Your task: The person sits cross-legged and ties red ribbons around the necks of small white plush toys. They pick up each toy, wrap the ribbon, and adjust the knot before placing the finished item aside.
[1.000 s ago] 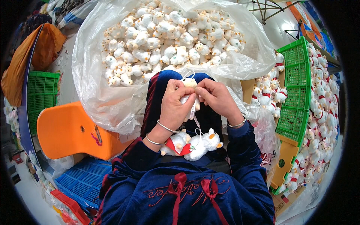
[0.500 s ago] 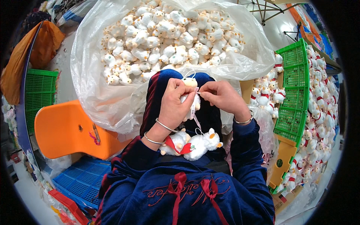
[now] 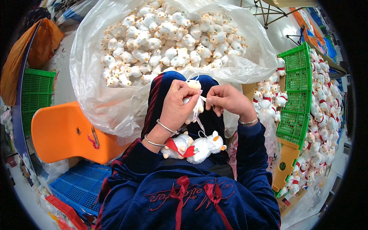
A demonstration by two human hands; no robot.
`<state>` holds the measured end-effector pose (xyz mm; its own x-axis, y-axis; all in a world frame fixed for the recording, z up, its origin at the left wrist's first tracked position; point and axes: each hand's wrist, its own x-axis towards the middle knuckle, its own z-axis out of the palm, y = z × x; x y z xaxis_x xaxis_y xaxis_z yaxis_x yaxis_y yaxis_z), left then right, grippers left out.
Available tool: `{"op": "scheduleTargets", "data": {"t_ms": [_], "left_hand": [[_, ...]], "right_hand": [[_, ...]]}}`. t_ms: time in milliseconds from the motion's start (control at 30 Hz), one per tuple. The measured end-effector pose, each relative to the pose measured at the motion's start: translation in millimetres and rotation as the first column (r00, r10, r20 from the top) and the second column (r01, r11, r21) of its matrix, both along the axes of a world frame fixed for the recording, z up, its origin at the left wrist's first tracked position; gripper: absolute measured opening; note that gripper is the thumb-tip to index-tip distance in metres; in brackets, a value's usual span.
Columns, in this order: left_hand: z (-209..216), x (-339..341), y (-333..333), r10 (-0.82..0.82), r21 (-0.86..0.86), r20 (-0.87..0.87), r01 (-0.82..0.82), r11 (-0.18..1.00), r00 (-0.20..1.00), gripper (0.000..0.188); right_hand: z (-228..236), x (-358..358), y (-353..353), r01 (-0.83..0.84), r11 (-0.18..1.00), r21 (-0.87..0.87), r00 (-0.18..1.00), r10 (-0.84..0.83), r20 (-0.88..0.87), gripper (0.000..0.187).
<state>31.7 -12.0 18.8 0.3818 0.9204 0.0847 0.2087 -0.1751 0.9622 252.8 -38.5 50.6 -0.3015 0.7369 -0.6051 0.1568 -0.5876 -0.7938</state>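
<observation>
Toy of rounded white plush, likely light, squashy, best neck-held, sits pinched in your left hand, your right hand pinching narrow pale ribbon at three o'clock.

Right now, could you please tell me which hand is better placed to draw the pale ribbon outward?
Probably the right hand: it appears to pinch the pale ribbon, while the left hand is occupied holding the small plush toy.
</observation>
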Motion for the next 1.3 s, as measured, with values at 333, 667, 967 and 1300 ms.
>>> {"op": "scheduleTargets", "data": {"t_ms": [333,667,967,1300], "left_hand": [[-2,-2,6,-0.030,0.005,-0.025,0.030,1.000,0.999,0.011],[-4,-3,6,-0.031,0.001,0.001,0.031,1.000,1.000,0.011],[-4,-5,8,-0.082,-0.036,0.024,0.082,0.996,0.996,0.013],[-3,-17,28,-0.319,0.029,-0.117,0.324,0.946,0.941,0.011]], "right_hand": [[-5,-14,3,0.139,0.974,0.177,0.990,-0.129,-0.064,0.014],[-18,-27,0,0.203,0.932,0.302,0.979,-0.194,-0.061,0.018],[-26,-29,-5,0.230,0.860,0.455,0.948,-0.303,0.094,0.012],[-5,-33,13,0.134,0.930,0.341,0.967,-0.198,0.162,0.015]]}}
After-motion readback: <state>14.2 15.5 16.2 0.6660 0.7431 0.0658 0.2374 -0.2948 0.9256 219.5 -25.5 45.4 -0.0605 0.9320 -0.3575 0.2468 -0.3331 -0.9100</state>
